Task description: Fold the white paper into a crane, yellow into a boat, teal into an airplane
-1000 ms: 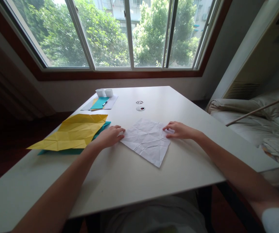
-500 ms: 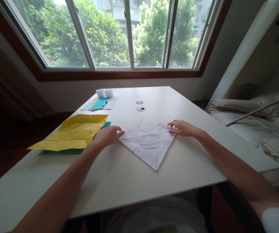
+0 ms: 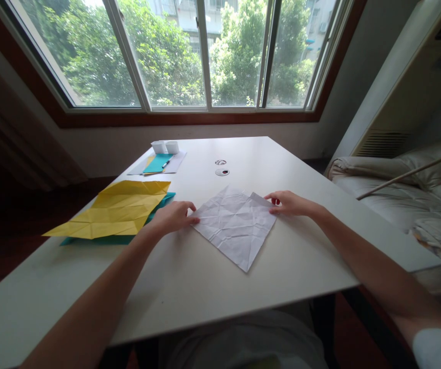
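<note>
Paper (image 3: 235,228), white and creased, lies on the desk (image 3: 205,287) right of the yellow sheet (image 3: 118,212) — we have our left hand (image 3: 174,216) half-curled at the corner nearest that sheet, our right hand (image 3: 291,203) half-curled at the farthest, and cannot tell whether either grips.

- Hands: 2 (left hand (image 3: 174,215), right hand (image 3: 288,203))
- Creased white paper (image 3: 235,225): 1
- Creased yellow paper (image 3: 124,207): 1
- Teal paper (image 3: 93,240) beneath yellow: at least 1
- White containers (image 3: 172,147): 2
- Pen (image 3: 166,163): 1
- Flat round pieces (image 3: 221,172): 2
- Far paper stack (image 3: 154,165): 1, sheets uncountable
- Surface (image 3: 189,292): 1
- Window panes (image 3: 166,61): 4
</note>
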